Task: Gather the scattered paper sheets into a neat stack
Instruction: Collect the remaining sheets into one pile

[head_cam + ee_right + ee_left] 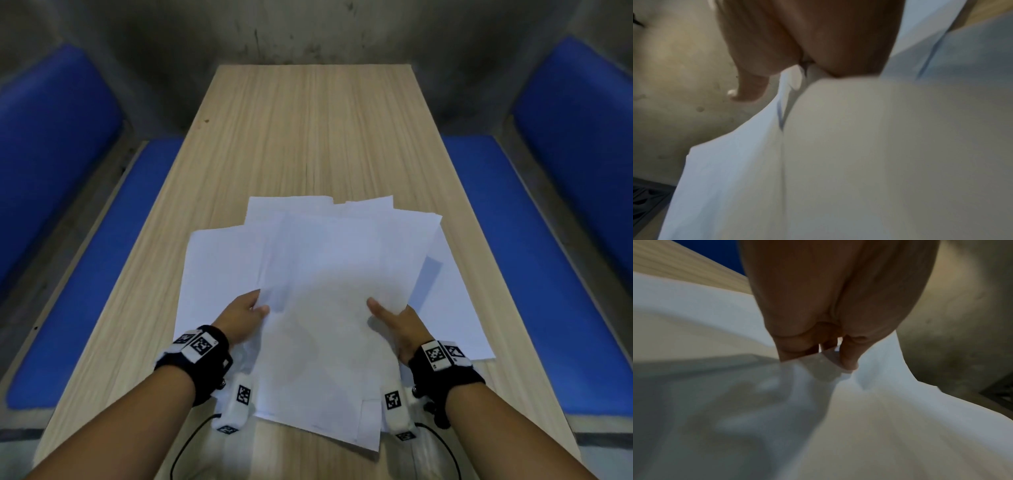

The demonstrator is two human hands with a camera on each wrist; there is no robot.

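Your left hand [244,317] pinches the left edge of the top bundle of paper sheets [329,308]: the thumb lies on top, and the left wrist view shows the fingers [849,356] curled underneath the paper. Your right hand [399,323] holds the right edge of the same bundle, thumb on top and pointing inward; the right wrist view shows one finger [750,91] sticking out clear of the paper while the rest of the hand [818,40] closes on the edge. Both grips sit at about mid-length of the bundle, one on each side.

Between the 2 grips the bundle bows slightly. Beyond the grips, away from you, its far edges fan out unevenly, so the sheets are not squared. The near corners, behind the grips, rest on the surface [308,120].

Outside the left grip, a loose sheet [219,270] lies flat on the surface, partly under the bundle. Outside the right grip, another loose sheet [455,308] lies flat, also partly covered.

Marker-tagged wrist bands [200,346] sit behind both grips. Blue seat cushions [85,274] flank the surface on each side.
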